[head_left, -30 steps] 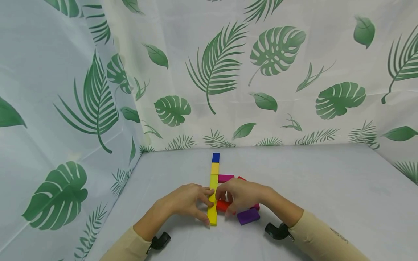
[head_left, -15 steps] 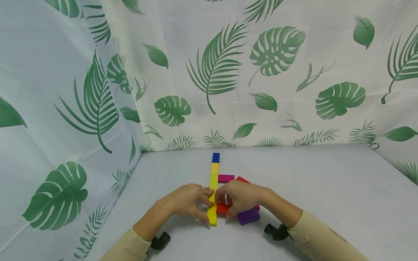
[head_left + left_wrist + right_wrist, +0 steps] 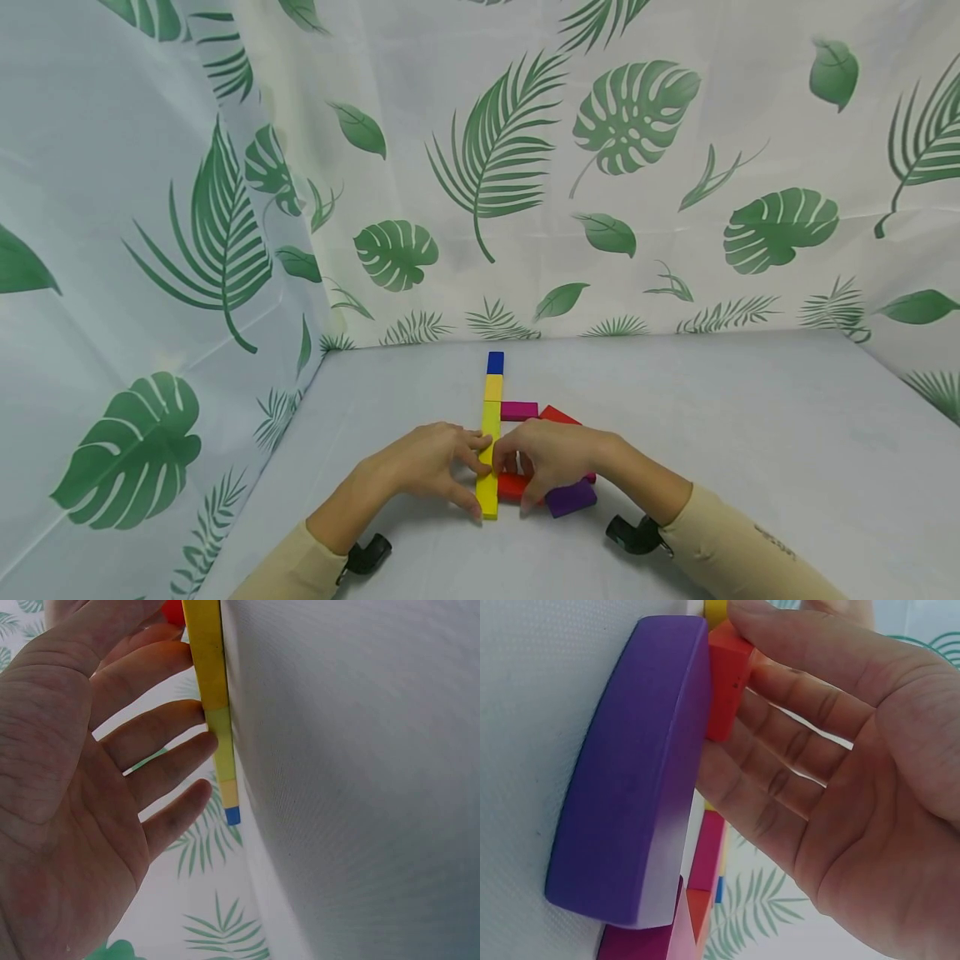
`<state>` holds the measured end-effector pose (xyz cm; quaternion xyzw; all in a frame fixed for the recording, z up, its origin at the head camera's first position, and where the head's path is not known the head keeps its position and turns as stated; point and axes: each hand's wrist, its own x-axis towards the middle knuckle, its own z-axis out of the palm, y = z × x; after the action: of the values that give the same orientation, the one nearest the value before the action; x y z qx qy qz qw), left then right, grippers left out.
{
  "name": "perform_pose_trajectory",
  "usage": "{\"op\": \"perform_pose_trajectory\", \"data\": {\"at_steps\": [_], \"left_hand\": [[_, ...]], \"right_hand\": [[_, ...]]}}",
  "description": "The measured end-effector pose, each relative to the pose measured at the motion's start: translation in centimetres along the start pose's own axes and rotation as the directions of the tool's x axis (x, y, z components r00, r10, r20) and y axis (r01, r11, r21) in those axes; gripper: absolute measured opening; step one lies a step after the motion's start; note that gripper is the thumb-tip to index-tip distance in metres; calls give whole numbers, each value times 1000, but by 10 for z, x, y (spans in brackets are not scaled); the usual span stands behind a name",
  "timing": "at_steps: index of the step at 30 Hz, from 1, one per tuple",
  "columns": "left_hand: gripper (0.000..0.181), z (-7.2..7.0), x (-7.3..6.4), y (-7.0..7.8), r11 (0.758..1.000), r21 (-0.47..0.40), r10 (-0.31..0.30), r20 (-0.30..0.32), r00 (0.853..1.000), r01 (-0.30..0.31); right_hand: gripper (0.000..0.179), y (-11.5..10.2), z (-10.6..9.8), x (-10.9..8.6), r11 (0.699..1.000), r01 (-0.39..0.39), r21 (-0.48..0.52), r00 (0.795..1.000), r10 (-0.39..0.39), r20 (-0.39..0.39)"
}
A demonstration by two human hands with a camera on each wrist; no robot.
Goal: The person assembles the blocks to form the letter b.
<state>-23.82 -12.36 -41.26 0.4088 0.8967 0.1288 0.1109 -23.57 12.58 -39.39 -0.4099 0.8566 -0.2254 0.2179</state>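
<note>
A row of yellow blocks (image 3: 488,500) runs away from me on the white tabletop, with a blue block (image 3: 496,362) at its far end. My left hand (image 3: 429,460) rests its fingertips along the row's left side, fingers extended, as the left wrist view shows too. On the other side, my right hand (image 3: 557,454) pinches a red block (image 3: 730,664) between thumb and fingers. This red block lies crosswise, its left end right at the yellow row. A purple block (image 3: 572,497) sits just right of the right thumb.
A magenta block (image 3: 519,410) juts right from the row farther back. Beside it, another red block (image 3: 558,415) is angled and partly hidden by the right hand. A second magenta block (image 3: 641,945) shows behind the purple one. A leaf-patterned curtain (image 3: 637,208) backs the table.
My right hand has shifted slightly toward me, and the red block with it, now lying straighter against the yellow row. My left hand has stayed in place.
</note>
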Motion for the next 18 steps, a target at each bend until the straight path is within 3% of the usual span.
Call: {"op": "perform_pose_trajectory", "data": {"at_steps": [18], "left_hand": [[63,-3,-1,3,1000,3,1,0,1000,-1]], "right_hand": [[21,0,0,-1,999,-20,42,1000,19,22]]}}
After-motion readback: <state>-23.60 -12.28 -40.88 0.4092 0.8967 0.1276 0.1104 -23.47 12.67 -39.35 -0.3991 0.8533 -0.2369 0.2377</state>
